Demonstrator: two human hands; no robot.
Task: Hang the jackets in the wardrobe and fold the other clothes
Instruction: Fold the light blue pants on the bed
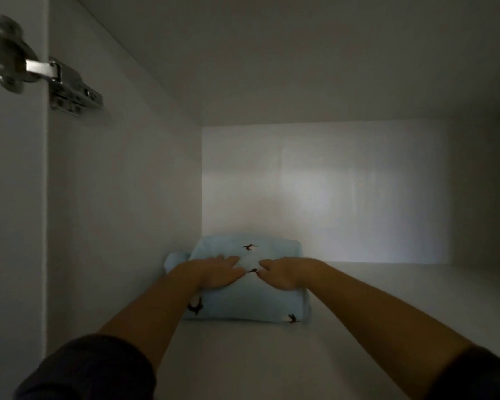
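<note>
Lying on the shelf [387,298], a folded light-blue garment [243,304] is pressed from above. The left hand [214,273] and right hand [286,274] are laid flat on it, fingers uncurled.

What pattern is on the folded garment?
Folded garment: light blue with small dark bird-like motifs, head view.

A home wardrobe: white shelf [358,327], door hinge [70,82], folded garment [248,301].

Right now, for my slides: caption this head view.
The left hand and right hand rest on a folded light-blue garment on a wardrobe shelf.
</note>
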